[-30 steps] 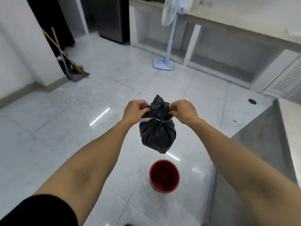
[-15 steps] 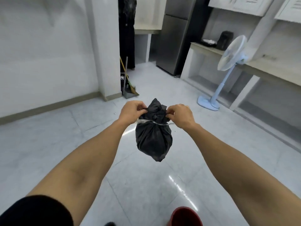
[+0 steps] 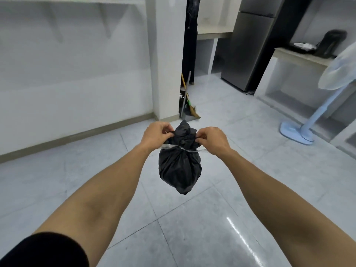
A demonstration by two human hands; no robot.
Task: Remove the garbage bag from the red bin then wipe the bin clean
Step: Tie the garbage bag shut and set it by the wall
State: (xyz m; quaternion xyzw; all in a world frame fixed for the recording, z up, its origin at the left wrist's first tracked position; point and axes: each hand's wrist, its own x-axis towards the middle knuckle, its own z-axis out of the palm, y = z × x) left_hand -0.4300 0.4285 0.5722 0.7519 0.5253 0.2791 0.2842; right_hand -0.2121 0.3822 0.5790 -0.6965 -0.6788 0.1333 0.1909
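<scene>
Head view, and both arms are stretched out in front with the black garbage bag (image 3: 180,170) hanging in the air between the hands, well above the tiled floor (image 3: 192,228). The bag is bunched shut at the top, its belly bulging and full; what is inside cannot be seen. A pale drawstring (image 3: 173,146) runs across the neck from one hand to the other. Left hand (image 3: 156,134) sits at the bag's upper left, fingers curled, pinching the gathered plastic there. Right hand (image 3: 212,140) mirrors it at the upper right, fingertips pinching the crumpled top, the string trailing out just under its wrist. The bag's ruffled top pokes up between the two hands and the rest droops below them, tapering to a point. The red bin is not in this view. Further back, a broom and dustpan (image 3: 187,105) lean at the foot of a white pillar (image 3: 165,58), a grey fridge (image 3: 248,49) stands against the far wall, and a pale blue standing fan (image 3: 300,130) is over at the right edge.
</scene>
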